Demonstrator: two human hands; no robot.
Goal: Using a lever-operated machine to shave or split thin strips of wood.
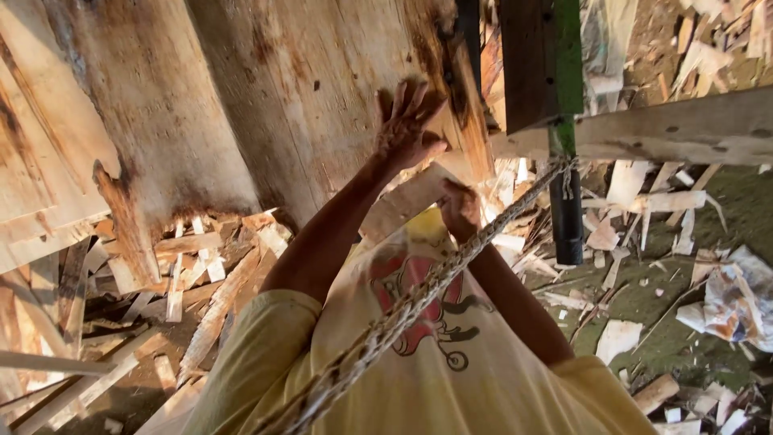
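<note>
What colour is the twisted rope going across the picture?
The rope is pale tan and braided, with lighter and darker strands. The head view shows it best, across the yellow shirt.

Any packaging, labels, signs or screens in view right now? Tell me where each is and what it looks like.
No signs, screens or labels show.
Crumpled wrapper: on the ground at far right, whitish with orange-brown patches, creased.
Shirt print: on the yellow shirt, a red and black figure, partly crossed by the rope.
Left hand lies flat on the plank; right hand is closed on a pale wood piece.
</note>
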